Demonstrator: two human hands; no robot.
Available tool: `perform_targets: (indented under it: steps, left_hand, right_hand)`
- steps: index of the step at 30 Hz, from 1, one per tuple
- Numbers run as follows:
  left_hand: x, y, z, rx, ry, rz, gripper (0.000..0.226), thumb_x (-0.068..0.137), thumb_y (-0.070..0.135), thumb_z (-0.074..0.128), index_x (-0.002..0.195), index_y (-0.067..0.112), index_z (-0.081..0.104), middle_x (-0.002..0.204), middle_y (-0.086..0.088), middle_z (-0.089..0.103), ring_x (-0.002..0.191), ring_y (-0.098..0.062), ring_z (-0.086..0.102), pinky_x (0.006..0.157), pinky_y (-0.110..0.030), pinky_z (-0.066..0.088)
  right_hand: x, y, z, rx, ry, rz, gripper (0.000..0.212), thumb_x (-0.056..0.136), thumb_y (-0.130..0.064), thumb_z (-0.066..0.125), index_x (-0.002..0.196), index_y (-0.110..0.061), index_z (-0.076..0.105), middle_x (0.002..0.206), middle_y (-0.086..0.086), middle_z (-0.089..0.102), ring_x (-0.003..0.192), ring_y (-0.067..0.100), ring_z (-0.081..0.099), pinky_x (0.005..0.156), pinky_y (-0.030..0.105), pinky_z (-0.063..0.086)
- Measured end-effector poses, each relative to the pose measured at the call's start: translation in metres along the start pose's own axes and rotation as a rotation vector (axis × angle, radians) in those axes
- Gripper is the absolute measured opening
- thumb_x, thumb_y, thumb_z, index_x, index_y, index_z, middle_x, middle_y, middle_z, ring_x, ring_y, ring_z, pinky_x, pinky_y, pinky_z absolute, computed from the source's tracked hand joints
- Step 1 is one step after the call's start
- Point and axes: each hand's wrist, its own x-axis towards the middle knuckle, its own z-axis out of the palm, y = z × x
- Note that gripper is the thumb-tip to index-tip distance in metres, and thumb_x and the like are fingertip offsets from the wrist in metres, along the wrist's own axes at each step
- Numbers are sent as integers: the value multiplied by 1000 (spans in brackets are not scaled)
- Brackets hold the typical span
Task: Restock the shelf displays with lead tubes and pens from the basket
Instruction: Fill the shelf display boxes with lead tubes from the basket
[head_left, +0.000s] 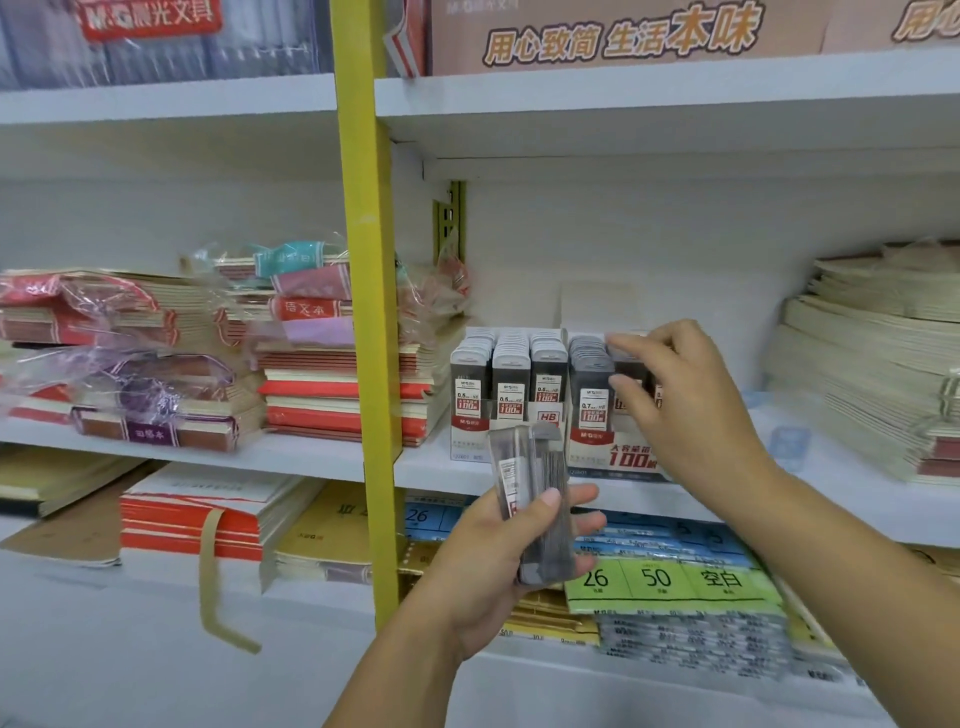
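Two grips in shot: the left grip (498, 561) and the right grip (685, 410). Two display boxes stand side by side on the middle shelf (831, 483): the left display box (470, 441) and the right display box (613, 457). Counting rows of lead tubes (509, 374): three in the left box. The right box shows one clear row, and the rest sit behind the fingers, no count there. One single tube (631, 374) is pinched in the right grip. The bundle (543, 483) in the left grip has at least two tubes, too blurred for an exact number. One yellow upright (363, 312).
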Motion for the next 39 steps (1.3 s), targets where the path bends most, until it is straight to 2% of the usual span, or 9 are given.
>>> perform_targets:
  steps: [5,10,15,18,22,26,30,36,39]
  left_hand:
    - [-2,-1,10,54,-34,-4,34,88,38,68,122,32,66,125,-4,72,112,-23,70,80,-34,60]
    - [-4,-5,17,62,-36,-51,48,91,46,63,133,23,56,121,-9,73,104,-24,73,73,-29,58]
    - [-6,-4,22,74,4,-100,36,83,47,76,112,26,73,107,-5,75,73,-10,62,54,-21,46]
    - [-6,-4,24,186,108,-62,35,65,37,88,97,36,77,84,7,71,63,-5,57,54,-20,44]
    - [-6,-9,26,226,210,-24,26,75,24,87,95,36,75,81,9,75,60,-2,60,56,-19,47]
    - [-4,-10,25,243,213,-8,24,78,24,85,97,33,74,80,8,74,63,-3,61,58,-19,49]
    - [-2,-9,24,208,214,2,22,80,29,83,100,31,74,77,9,71,60,-4,56,58,-21,47]
    - [7,-5,19,265,213,1,27,93,48,64,91,21,64,66,8,61,56,-3,51,54,-20,46]
    - [11,-5,13,229,179,-4,20,94,47,64,91,27,63,64,10,51,56,-4,47,54,-19,44]
  right_hand:
    - [-46,-14,-2,643,-291,232,24,89,-32,64,109,-47,64,91,-24,62,79,-6,56,64,8,47]
    - [-54,-1,-6,887,-267,380,27,88,-14,68,95,-40,70,88,-15,70,73,8,61,64,16,50]
    - [-55,10,-19,1024,-289,403,20,94,-13,61,93,-32,67,85,-2,70,66,14,62,58,20,49]
    - [-60,9,-20,997,-322,421,9,91,-18,64,99,-22,64,97,0,72,79,16,67,70,24,53]
    - [-61,6,-22,1043,-329,508,33,84,-23,65,116,-25,56,103,-3,75,91,16,72,76,27,57]
    - [-61,5,-22,1058,-301,531,25,91,-10,62,113,-21,60,98,1,76,89,19,73,72,25,57]
    - [-60,1,-25,935,-327,454,29,90,-5,64,109,-27,61,94,0,76,81,21,72,65,27,58]
    - [-6,9,-56,648,96,211,40,92,-9,61,101,-45,48,99,-3,70,86,11,69,66,25,57]
    - [23,19,-53,354,-8,96,36,92,-12,62,100,-40,40,95,-11,66,82,13,67,71,31,54]
